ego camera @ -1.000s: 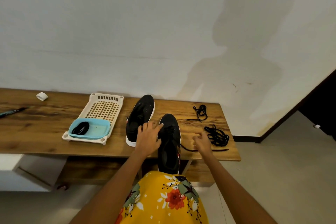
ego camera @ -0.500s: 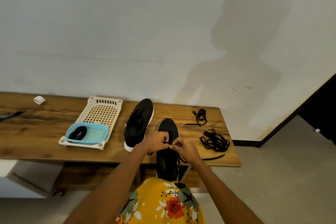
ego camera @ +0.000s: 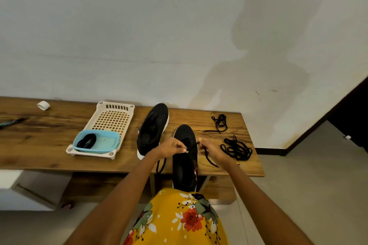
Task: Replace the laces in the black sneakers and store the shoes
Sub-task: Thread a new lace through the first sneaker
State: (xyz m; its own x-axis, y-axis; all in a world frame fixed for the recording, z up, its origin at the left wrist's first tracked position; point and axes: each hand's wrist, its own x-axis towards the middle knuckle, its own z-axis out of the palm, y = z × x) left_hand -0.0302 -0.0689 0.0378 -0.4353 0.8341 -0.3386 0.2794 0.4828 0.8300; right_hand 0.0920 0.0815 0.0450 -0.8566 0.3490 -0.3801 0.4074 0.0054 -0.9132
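Two black sneakers lie on the wooden table [ego camera: 49, 157]. The near sneaker [ego camera: 185, 171] points away from me, its heel over the table's front edge. The far sneaker [ego camera: 152, 129] lies to its left, without a lace that I can see. My left hand [ego camera: 172, 148] pinches one end of the near sneaker's black lace [ego camera: 191, 147] over its eyelets, and that end hangs down past my wrist. My right hand [ego camera: 212, 150] grips the other end on the shoe's right side. Two loose black laces lie to the right: a larger bundle [ego camera: 237, 148] and a smaller one [ego camera: 220, 122].
A cream perforated tray [ego camera: 113, 117] stands left of the shoes, with a light blue tub [ego camera: 105, 142] holding a coiled black item [ego camera: 87, 140]. A white tape roll [ego camera: 43, 105] and a pen [ego camera: 12, 122] lie far left. The table ends at the right, floor beyond.
My hands went from resting open beside the near sneaker to meeting over its eyelets, each taking a lace end; now they have pulled slightly apart with the lace between them.
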